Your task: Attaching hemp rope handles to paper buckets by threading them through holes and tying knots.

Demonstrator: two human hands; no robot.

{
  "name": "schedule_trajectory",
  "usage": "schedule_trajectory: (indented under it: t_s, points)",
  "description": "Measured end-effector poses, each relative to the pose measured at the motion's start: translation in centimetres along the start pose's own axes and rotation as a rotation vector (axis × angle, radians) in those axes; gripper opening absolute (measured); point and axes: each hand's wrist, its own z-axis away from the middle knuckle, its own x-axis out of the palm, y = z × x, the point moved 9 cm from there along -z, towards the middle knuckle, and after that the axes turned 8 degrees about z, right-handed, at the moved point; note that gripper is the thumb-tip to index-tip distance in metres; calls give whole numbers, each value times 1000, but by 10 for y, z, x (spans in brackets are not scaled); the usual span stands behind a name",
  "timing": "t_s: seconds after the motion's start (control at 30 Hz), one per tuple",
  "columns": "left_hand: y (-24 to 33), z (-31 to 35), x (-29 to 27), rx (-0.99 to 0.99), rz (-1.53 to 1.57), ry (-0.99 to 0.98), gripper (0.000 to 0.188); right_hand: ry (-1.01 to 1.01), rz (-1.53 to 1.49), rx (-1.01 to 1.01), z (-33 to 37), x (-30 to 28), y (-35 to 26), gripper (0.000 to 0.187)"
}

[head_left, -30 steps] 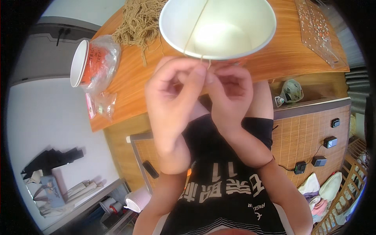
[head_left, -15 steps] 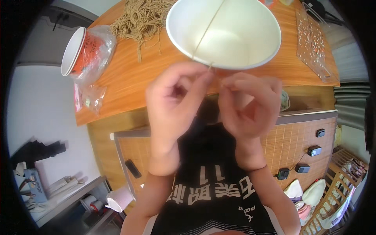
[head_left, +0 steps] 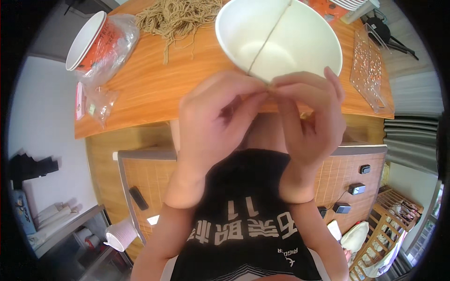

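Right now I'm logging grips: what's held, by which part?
Left hand and right hand apparently pinch tan string beside the white bucket; exact part hidden.

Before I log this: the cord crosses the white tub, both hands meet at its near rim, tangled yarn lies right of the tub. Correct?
No: the head view shows the tangled yarn left of the white tub. The cord does cross it; the left hand and right hand meet at its near rim.
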Motion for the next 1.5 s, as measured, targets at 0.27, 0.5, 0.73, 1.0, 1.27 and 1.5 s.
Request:
schedule_trajectory:
  t_s: [0.27,0.5,0.73,1.0,1.27,1.5]
  points:
    - [1,0,-1,35,36,-3,12,37,77,-96,-3,1,-3,20]
    - [17,2,-1,288,-135,24,14,-52,108,-109,-11,0,-10,25]
    - [16,8,-6,255,-186,135,25,66,236,-207,-6,-1,-17,25]
    - [26,14,-9,463,-199,268,26,-113,182,-2,-27,4,-19,15]
    - [16,7,-9,350,-159,236,25,-345,-39,140,-27,15,0,7]
    - [11,12,-8,437,-118,330,23,-361,-107,155,-29,20,2,9]
